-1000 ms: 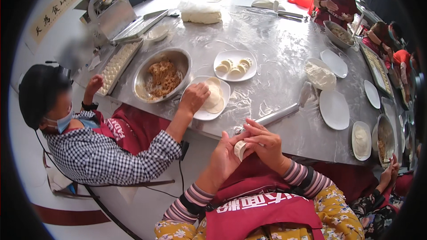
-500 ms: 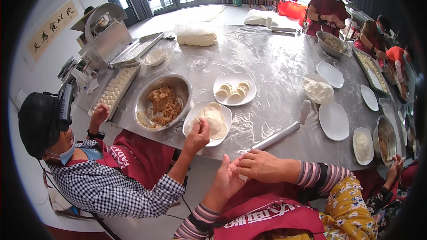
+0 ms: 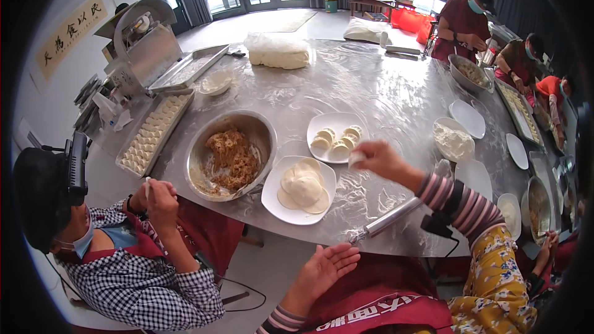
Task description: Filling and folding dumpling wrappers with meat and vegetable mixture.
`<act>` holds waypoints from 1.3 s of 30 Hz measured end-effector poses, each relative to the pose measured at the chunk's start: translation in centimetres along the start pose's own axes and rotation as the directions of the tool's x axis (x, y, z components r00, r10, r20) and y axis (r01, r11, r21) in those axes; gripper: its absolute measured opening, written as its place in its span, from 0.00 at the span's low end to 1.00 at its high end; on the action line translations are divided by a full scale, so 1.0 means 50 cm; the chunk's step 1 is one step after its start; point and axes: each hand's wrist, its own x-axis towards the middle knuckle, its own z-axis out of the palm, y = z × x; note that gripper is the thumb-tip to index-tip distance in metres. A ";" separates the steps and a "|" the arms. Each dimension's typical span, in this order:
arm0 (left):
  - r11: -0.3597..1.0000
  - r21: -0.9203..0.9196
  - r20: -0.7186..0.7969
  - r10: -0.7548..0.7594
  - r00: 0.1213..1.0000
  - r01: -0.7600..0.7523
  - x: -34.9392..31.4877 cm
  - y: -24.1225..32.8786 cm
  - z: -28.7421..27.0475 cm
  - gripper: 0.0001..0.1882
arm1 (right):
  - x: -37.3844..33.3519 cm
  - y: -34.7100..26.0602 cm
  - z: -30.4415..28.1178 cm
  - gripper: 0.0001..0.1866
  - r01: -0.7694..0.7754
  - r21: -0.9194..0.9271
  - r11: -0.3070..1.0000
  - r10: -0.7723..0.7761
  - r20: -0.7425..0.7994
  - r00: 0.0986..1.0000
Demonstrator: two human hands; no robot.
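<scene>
The held dumpling (image 3: 356,159), partly hidden, seems off-white; the wrappers (image 3: 303,187) are cream, their plate (image 3: 271,196) white, the filling (image 3: 232,158) brown. The cuff (image 3: 434,190) is striped pink and grey, the sleeve (image 3: 492,272) mustard floral, the apron (image 3: 383,278) maroon.

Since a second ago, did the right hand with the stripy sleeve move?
Yes: the right hand has moved forward, close to the white dumpling plate.

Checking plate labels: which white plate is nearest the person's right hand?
The dumpling plate, just left of the right hand. It holds folded dumplings; the neighbouring wrapper plate holds flat round wrappers and, like the rest, sits farther off.
</scene>
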 end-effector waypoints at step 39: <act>0.966 0.235 -0.079 0.126 0.989 -0.104 -0.057 -0.015 -0.035 0.24 | 0.033 -0.049 0.222 0.16 0.315 -0.395 0.863 -0.250 0.209 0.945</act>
